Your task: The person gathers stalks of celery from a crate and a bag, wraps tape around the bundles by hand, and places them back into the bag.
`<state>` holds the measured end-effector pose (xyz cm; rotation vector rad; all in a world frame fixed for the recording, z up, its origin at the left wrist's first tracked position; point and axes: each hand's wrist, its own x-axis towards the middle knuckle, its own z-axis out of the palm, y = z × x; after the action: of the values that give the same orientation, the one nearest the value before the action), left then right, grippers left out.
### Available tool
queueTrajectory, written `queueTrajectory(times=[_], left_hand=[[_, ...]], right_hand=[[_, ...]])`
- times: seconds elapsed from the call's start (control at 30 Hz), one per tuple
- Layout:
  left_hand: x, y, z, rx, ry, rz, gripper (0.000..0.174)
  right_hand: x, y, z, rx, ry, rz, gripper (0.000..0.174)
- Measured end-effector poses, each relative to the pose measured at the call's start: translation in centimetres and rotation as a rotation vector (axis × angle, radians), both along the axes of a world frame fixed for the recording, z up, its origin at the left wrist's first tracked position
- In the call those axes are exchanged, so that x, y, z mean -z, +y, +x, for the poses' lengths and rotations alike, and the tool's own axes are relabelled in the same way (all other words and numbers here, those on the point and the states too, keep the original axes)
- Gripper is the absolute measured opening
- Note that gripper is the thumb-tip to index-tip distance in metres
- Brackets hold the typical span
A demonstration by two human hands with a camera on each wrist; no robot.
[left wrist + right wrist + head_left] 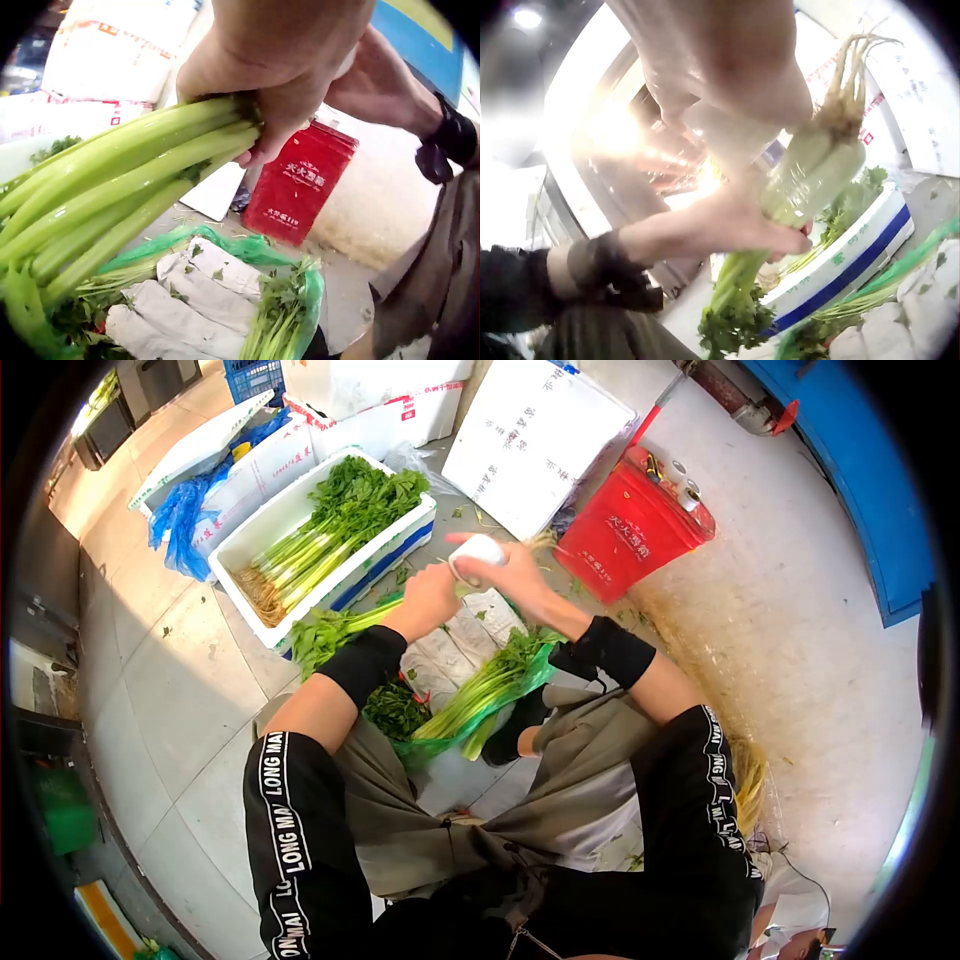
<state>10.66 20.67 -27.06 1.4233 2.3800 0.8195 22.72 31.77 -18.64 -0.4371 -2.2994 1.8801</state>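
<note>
My left hand [430, 600] grips a bunch of celery [127, 169], its fingers curled round the stalks near the base. The leafy end points away to the left, and in the right wrist view the pale roots [846, 112] stick out past my hands. Shiny clear film [799, 176] covers the stalks just below the roots. My right hand [528, 582] holds a white roll of film [480, 553] close beside the celery's base. Below both hands, more celery [490, 685] and wrapped white bundles [455, 650] lie on a green plastic bag [313, 300].
At the left, a white foam box [378, 565] holds several rooted celery bunches. Behind it is another foam box with blue plastic [182, 510]. A white lettered board [530, 445] leans at the back, beside a red box [630, 525] with small rolls on top.
</note>
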Motion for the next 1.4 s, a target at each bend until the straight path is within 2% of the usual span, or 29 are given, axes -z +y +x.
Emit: queueTrajectory(times=[0.07,0.13,0.17,0.2,0.27,0.3,0.37,0.4,0.43,0.5,0.6,0.67,0.73,0.83,0.93,1.0,1.07,1.1,1.17,1.2,1.27,1.3,1.33,1.4], left_hand=[[0.8,-0.4,1.0,0.013,0.066,-0.003,0.027],[1.6,-0.4,1.4,0.142,0.099,-0.034,0.027],[1.9,-0.2,1.3,0.139,0.098,-0.031,0.027],[2.2,-0.2,1.2,0.154,0.086,-0.078,0.030],[2.5,-0.2,0.8,0.177,0.062,-0.174,0.037],[2.5,-0.2,0.5,0.169,0.061,-0.172,0.037],[2.6,-0.2,0.3,0.209,-0.069,-0.283,0.049],[3.7,-0.1,-0.2,0.208,-0.069,-0.283,0.049],[5.4,0.1,-1.0,0.262,-0.134,-0.187,0.042],[4.9,0.1,-1.4,0.310,-0.197,-0.087,0.036],[2.8,-0.4,-0.6,0.309,-0.219,-0.157,0.040],[1.2,-0.6,0.0,0.299,-0.170,-0.311,0.049],[0.7,-0.9,0.2,0.330,-0.170,-0.312,0.048],[0.4,-1.5,0.5,0.423,-0.132,-0.359,0.045],[0.2,-1.9,0.6,0.546,-0.044,-0.407,0.041],[0.4,-2.3,0.3,0.602,0.001,-0.408,0.040],[0.6,-2.5,-0.5,0.675,0.036,-0.207,0.038],[-0.5,-2.7,-0.8,0.674,0.038,-0.204,0.038],[-2.8,-3.0,-1.8,0.648,-0.166,-0.175,0.036],[-3.1,-3.0,-2.4,0.641,-0.158,-0.167,0.036],[-3.8,-2.9,-3.6,0.499,-0.157,-0.177,0.035],[-4.5,-2.9,-3.9,0.396,-0.157,-0.204,0.036],[-4.6,-2.8,-4.1,0.392,-0.153,-0.197,0.036],[-4.9,-2.6,-4.9,0.243,-0.200,-0.204,0.037]], right_hand=[[0.7,1.3,-0.5,0.023,0.013,-0.049,0.031],[0.6,1.8,-0.2,-0.032,-0.110,-0.331,0.034],[0.7,1.6,-0.2,-0.042,-0.061,-0.335,0.039],[0.7,1.6,-0.1,-0.044,-0.063,-0.333,0.039],[0.3,1.4,0.1,-0.113,-0.079,-0.539,0.044],[-0.1,1.3,0.2,-0.121,-0.081,-0.538,0.044],[-0.5,0.7,0.7,-0.247,-0.194,-0.469,0.047],[0.0,0.6,1.0,-0.248,-0.194,-0.470,0.047],[0.7,0.6,1.3,-0.232,-0.113,-0.471,0.047],[0.9,0.6,1.0,-0.221,-0.032,-0.468,0.047],[0.3,0.5,0.8,-0.141,0.038,-0.505,0.045],[0.1,0.6,0.5,-0.091,0.066,-0.514,0.046],[0.5,1.5,0.6,-0.115,0.061,-0.445,0.051],[0.8,2.8,0.8,-0.285,-0.086,-0.153,0.063],[4.1,5.8,1.1,-0.371,-0.087,-0.159,0.068],[4.3,7.3,1.8,-0.436,-0.166,-0.094,0.067],[4.1,7.9,2.5,-0.536,-0.186,-0.053,0.067],[4.6,7.8,2.7,-0.536,-0.186,-0.050,0.067],[6.3,7.3,2.8,-0.407,-0.218,-0.041,0.055],[6.8,6.9,2.8,-0.413,-0.216,-0.029,0.055],[7.5,5.5,2.7,-0.324,-0.156,0.013,0.056],[8.2,3.5,1.8,-0.133,-0.020,0.218,0.052],[8.2,3.1,1.5,-0.137,-0.017,0.225,0.052],[7.1,1.9,0.9,-0.040,-0.171,0.396,0.048]])
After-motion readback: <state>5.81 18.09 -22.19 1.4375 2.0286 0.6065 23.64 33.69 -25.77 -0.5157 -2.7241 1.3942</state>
